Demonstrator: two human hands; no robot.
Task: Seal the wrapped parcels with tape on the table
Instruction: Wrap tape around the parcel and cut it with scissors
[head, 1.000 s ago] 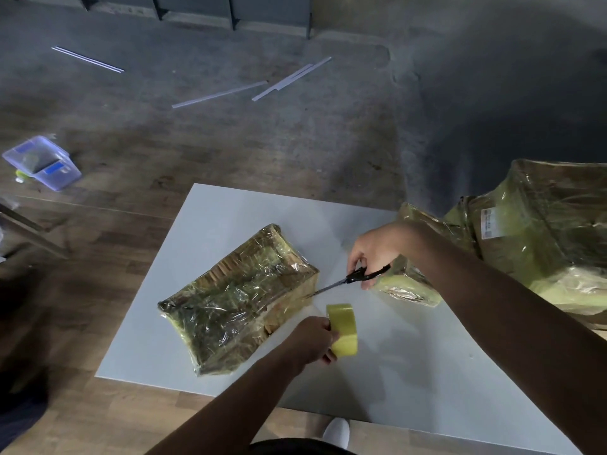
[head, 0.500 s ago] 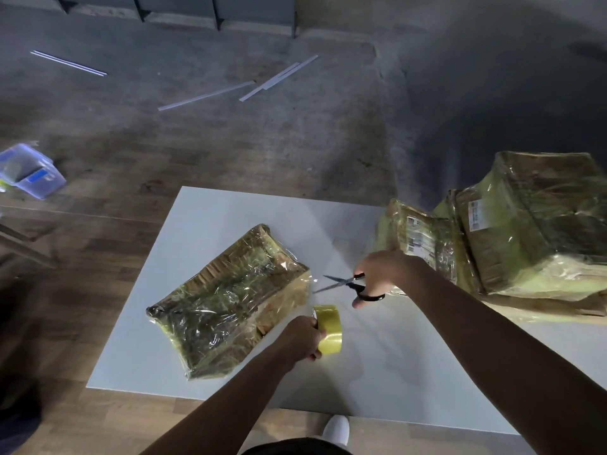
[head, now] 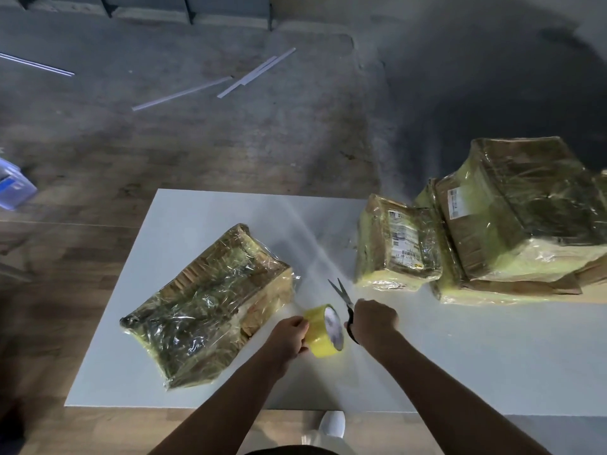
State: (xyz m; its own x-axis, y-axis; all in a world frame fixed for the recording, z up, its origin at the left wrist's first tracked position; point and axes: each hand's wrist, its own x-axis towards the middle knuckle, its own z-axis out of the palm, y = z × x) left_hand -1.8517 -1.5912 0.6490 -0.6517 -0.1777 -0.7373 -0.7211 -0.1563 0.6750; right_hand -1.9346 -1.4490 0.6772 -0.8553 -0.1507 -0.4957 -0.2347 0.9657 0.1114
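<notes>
Left grip (head: 289, 334): fingers curled round the tape roll (head: 323, 333), which is held on edge close over the tabletop (head: 460, 356), core facing 3 o'clock.

Right grip (head: 374, 323): clamped on the handles of the scissors (head: 343, 300). The blades are parted, tips toward 11 o'clock. The scissors sit just beside the roll, at its 3 o'clock.

Cannot tell whether a free strip runs off the roll; clear tape does not show against the pale surface.

Near parcel (head: 213, 303): film-wrapped and lying flat at the roll's 9 o'clock, its right end just beside the left grip. The film at that end looks loose and crinkled.

Labelled parcel (head: 397, 244) and large parcel (head: 519, 218): at 1 to 2 o'clock, side by side and apparently touching, well apart from both grips.

Step, as I judge it: taping the near parcel, with roll and cutter both ready between strips.

The next move calls for finding the tape's free end, drawing a length across the loose film at the parcel's right end, and pressing it flat before the snip. The open blades need to stay away from the film and the left fingers.
</notes>
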